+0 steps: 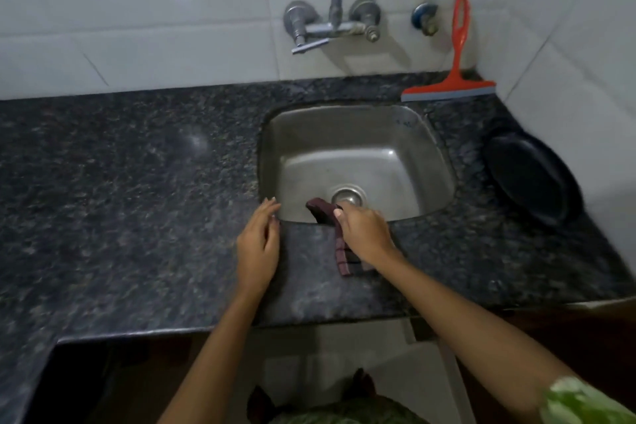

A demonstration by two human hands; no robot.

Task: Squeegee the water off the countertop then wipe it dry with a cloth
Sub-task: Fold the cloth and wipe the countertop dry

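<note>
A dark speckled granite countertop (137, 203) surrounds a steel sink (426, 155). My right hand (366, 232) presses on a dark maroon checked cloth (339, 248) lying over the sink's front edge, one end hanging into the basin. My left hand (258, 244) rests flat on the counter at the sink's front left corner, fingers apart, holding nothing. An orange squeegee (454, 79) with a grey blade stands behind the sink, leaning against the tiled wall.
A wall-mounted tap (332, 24) hangs above the sink. A black oval dish (531, 179) leans against the right wall. The drain (347, 196) sits in the basin's front. White tiles back the counter; its front edge runs just below my forearms.
</note>
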